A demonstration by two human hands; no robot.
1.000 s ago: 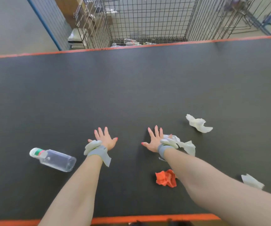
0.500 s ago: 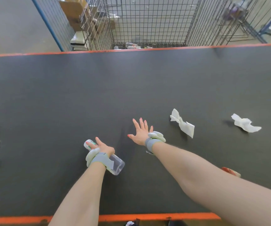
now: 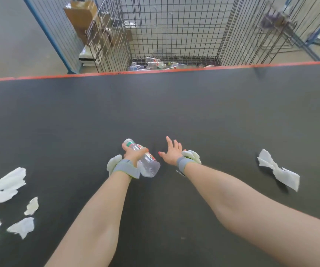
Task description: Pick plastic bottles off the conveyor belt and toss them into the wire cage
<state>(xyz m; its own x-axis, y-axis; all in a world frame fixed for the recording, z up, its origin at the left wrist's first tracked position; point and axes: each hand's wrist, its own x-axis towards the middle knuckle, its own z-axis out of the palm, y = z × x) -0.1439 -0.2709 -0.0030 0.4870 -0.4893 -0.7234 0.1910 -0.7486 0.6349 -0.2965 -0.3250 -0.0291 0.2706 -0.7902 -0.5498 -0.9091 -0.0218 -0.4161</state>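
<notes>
The clear plastic bottle (image 3: 145, 160) lay slantwise in the left hand (image 3: 134, 154), whose fingers curled round its upper body. Its cap pointed toward the far edge of the conveyor belt (image 3: 174, 103), and it sat over the belt's middle, nearer the near edge. The right hand (image 3: 169, 154) hovered just beside it, fingers spread, holding nothing. The wire cage (image 3: 174, 35) stood beyond the far edge, well apart. A weak toss would likely fall short onto the belt, and so light a bottle could strike the wire and bounce out.
</notes>
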